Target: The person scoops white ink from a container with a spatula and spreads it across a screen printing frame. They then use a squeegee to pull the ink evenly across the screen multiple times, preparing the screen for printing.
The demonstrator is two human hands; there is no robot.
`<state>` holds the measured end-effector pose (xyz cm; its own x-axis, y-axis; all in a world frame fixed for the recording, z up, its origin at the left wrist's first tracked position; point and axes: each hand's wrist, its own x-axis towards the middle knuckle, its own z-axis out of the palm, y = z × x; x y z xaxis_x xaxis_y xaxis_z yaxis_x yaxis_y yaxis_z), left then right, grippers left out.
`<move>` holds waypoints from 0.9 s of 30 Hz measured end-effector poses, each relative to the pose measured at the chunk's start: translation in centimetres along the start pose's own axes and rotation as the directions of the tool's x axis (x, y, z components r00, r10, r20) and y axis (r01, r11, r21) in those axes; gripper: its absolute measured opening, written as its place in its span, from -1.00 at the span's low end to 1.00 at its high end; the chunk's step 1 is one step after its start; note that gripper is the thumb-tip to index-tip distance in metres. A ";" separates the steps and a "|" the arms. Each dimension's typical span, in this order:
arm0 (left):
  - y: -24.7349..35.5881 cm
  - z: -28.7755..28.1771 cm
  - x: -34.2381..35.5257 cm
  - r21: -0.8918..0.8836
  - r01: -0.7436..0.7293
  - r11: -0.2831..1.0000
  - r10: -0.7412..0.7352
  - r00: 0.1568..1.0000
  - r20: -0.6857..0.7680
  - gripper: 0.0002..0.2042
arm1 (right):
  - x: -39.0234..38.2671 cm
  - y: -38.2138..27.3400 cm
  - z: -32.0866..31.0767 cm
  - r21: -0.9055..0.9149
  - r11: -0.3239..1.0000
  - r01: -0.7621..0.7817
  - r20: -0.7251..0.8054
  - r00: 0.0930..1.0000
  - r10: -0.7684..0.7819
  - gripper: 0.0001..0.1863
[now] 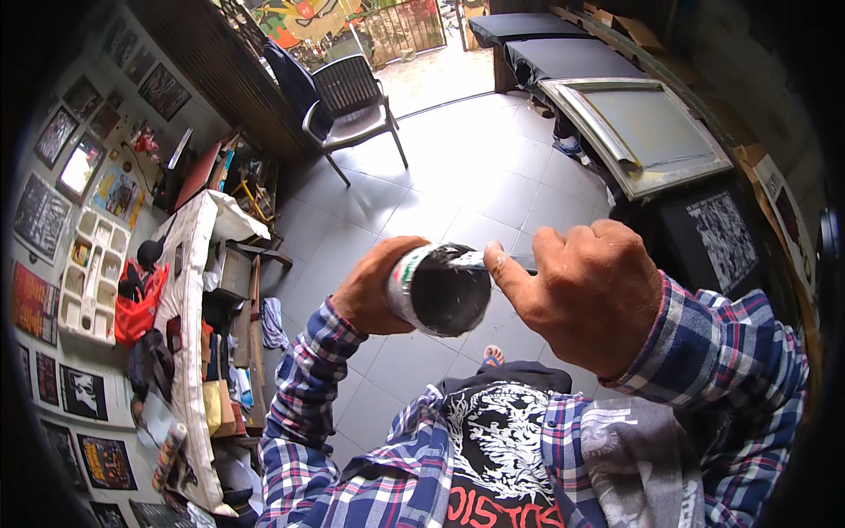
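Note:
My left hand (374,286) is wrapped round the side of a white tub (403,289) with red and green markings, held in front of my chest. The tub's mouth is tilted toward me and shows its dark grey inside, with pale smears along the rim. In my right hand (585,299), closed with the thumb stretched forward, is a flat, narrow spatula-like tool (466,260). Its pale, smeared end lies over the tub's far rim. My fist hides most of its handle, so its exact kind is unclear.
A dark plastic chair (350,101) stands ahead by the doorway. To the right, a framed printing screen (651,132) lies near dark-covered boards (572,57). On the left, a white-covered table (189,290) stands beside shelves, with a red bag (141,299) behind it. Grey tiles (466,194) cover the floor.

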<state>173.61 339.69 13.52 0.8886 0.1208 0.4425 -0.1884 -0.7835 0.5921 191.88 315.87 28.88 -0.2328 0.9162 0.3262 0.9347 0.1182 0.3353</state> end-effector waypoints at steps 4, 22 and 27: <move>-7.0 -3.1 6.1 0.207 -0.086 0.975 0.140 0.954 -0.266 -0.11 | 6.0 4.9 3.4 0.182 0.975 -0.127 0.214 0.973 0.087 -0.58; -42.6 -11.2 31.7 0.083 -0.220 0.972 0.228 0.796 -0.561 -0.26 | 33.2 25.7 20.4 -0.053 0.965 -0.257 0.051 0.964 0.260 -0.69; -48.9 -11.3 39.8 0.120 -0.295 0.948 0.316 0.825 -0.469 -0.12 | 36.3 32.7 22.8 0.047 0.950 -0.309 0.284 0.916 0.284 -0.66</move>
<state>213.46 389.69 9.81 0.4774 0.1377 0.8678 -0.3905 -0.8515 0.3500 220.12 361.68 31.50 0.1281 0.9814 0.1432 0.9725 -0.1526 0.1758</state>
